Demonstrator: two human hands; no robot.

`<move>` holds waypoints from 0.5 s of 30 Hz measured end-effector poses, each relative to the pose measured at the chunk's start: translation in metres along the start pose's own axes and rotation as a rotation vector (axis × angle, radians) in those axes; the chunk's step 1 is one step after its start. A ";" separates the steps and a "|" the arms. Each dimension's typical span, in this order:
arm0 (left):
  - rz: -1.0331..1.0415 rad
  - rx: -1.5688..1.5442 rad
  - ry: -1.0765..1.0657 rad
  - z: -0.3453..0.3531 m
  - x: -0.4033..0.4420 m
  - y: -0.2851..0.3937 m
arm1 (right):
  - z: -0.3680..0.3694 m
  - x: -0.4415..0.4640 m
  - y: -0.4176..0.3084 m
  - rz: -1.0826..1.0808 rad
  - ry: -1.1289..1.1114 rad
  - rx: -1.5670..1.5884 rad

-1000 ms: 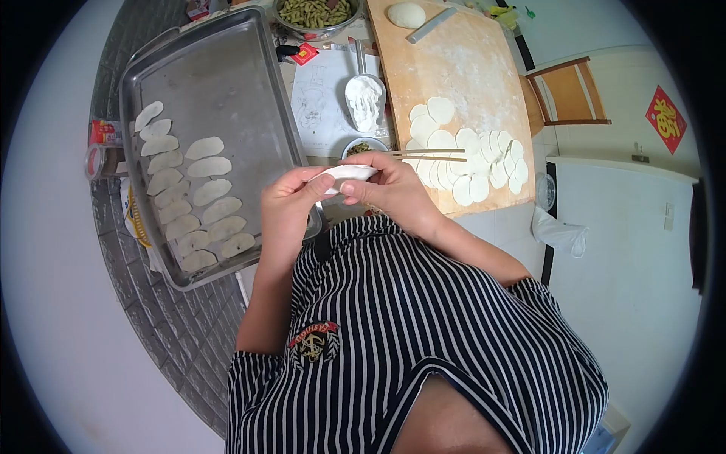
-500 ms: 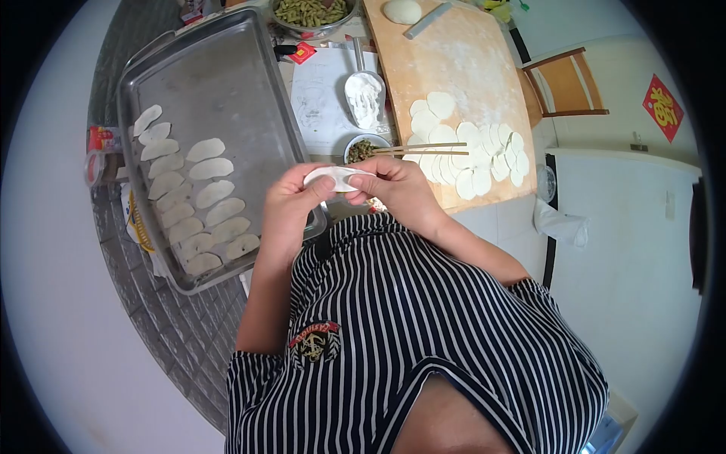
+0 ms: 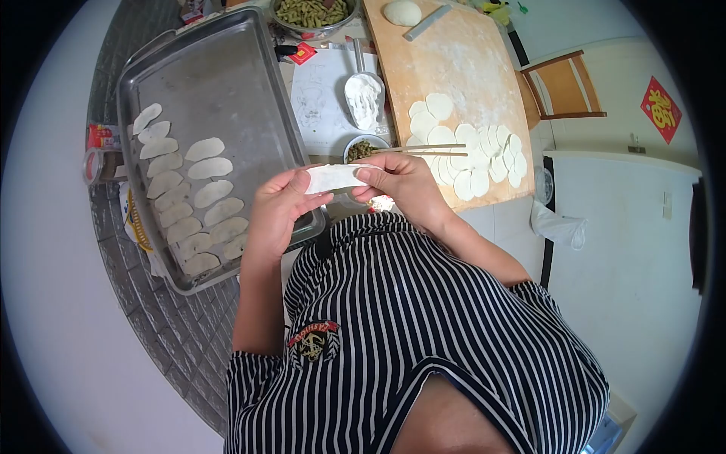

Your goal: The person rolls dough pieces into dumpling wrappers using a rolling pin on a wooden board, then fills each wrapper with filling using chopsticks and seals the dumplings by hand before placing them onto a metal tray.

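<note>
Between my two hands is a folded dumpling (image 3: 333,178), long and flat, held up in front of my body. My left hand (image 3: 281,198) pinches its left end between thumb and fingers. At the right end, the thumb and fingers of my right hand (image 3: 401,183) grip it. Just beyond the hands stands a small bowl of filling (image 3: 366,147), partly covered by them, with chopsticks (image 3: 423,150) lying across its rim. Folded dumplings (image 3: 209,168) lie in two rows on the metal tray (image 3: 227,83) to the left.
Round dough wrappers (image 3: 473,159) overlap on the floured wooden board (image 3: 454,68) at right, with a dough ball (image 3: 402,12) and a grey bar (image 3: 427,21) at its far end. A metal scoop of flour (image 3: 364,100) rests on paper. Behind is a bowl of green pods (image 3: 311,13).
My hands have moved apart a little, the left one shifting left. The dumpling between them now looks longer and flatter, with more of its face showing.
</note>
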State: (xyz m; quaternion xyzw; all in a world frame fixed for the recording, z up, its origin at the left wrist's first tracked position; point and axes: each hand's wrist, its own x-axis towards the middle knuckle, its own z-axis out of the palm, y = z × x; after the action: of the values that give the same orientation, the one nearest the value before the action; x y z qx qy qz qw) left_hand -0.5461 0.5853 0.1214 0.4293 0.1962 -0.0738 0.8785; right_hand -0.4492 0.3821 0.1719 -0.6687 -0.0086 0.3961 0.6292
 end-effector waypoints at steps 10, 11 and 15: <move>-0.061 0.034 0.012 -0.002 -0.004 0.003 | -0.006 0.004 -0.003 -0.004 0.014 0.032; -0.069 0.024 0.006 -0.003 -0.004 0.003 | -0.006 0.004 0.000 -0.017 0.005 0.018; 0.009 -0.013 -0.061 0.009 0.001 -0.002 | -0.006 0.005 0.000 0.003 -0.013 -0.005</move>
State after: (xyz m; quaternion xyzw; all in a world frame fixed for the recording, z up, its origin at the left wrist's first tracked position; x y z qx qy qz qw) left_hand -0.5435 0.5769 0.1242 0.4219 0.1676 -0.0815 0.8873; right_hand -0.4426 0.3797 0.1683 -0.6677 -0.0127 0.4016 0.6267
